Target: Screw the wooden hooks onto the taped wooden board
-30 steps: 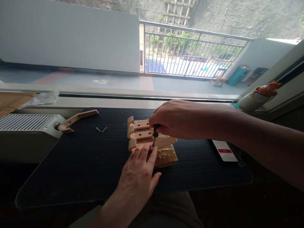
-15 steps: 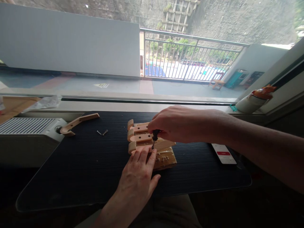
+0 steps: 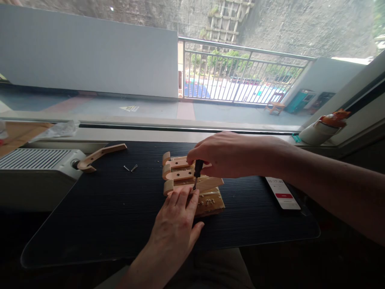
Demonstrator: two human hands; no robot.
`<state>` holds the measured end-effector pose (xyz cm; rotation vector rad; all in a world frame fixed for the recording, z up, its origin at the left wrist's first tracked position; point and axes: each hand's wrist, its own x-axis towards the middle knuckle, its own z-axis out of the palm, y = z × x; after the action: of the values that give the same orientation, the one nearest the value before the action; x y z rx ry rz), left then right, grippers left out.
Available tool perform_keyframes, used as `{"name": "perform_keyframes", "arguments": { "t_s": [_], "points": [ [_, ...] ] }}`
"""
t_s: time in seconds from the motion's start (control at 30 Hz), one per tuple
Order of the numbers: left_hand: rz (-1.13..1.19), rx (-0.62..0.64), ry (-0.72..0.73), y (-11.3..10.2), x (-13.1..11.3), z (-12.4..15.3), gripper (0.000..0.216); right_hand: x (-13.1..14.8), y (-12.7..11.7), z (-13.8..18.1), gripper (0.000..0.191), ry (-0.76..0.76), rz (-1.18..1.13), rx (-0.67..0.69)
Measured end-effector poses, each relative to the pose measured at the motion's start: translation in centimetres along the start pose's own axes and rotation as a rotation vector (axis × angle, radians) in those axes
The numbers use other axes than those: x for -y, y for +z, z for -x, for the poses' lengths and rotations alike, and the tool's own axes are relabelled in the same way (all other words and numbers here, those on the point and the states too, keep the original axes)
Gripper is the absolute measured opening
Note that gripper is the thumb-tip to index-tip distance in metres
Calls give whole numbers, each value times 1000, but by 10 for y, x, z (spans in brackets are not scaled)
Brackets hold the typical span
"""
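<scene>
A wooden assembly (image 3: pixel 180 174) of three hooked pieces on a board lies in the middle of a black mat (image 3: pixel 105 208). My right hand (image 3: pixel 228 154) is closed around a small black-handled screwdriver (image 3: pixel 197 170), whose tip stands on the nearest hooked piece. My left hand (image 3: pixel 177 220) lies flat with fingers stretched out, pressing on the near edge of the assembly beside the tip. A loose wooden hook (image 3: pixel 98 155) rests at the mat's far left, and two small screws (image 3: pixel 130 167) lie between it and the assembly.
A phone (image 3: pixel 283 192) with a lit screen lies on the mat to the right. A white radiator (image 3: pixel 36 164) stands at the left. A plastic bag (image 3: pixel 57 129) and a white cup (image 3: pixel 315 131) sit on the window sill behind.
The view has shifted slightly. Both hands stay on the assembly; the screwdriver stays on the same spot with only small movement of my right hand.
</scene>
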<state>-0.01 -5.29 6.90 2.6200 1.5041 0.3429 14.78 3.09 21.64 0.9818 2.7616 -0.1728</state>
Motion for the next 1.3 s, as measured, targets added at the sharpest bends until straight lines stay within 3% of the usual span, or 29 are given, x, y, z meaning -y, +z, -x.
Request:
{"name": "perform_keyframes", "arguments": {
  "t_s": [0.2,0.63,0.83,1.03,1.3],
  "points": [
    [6,-19,5,0,1,-1,56,4,-2,-1,18,10,10,70],
    [1,-18,2,2,1,0,57,-2,1,0,17,9,46,-23],
    [11,-3,-12,1,0,-1,57,6,0,-3,16,11,90,61],
    [16,26,-10,2,1,-2,59,6,3,-4,20,93,94,54],
    [13,47,-17,1,1,0,59,8,0,-1,13,67,143,32]
  ]
}}
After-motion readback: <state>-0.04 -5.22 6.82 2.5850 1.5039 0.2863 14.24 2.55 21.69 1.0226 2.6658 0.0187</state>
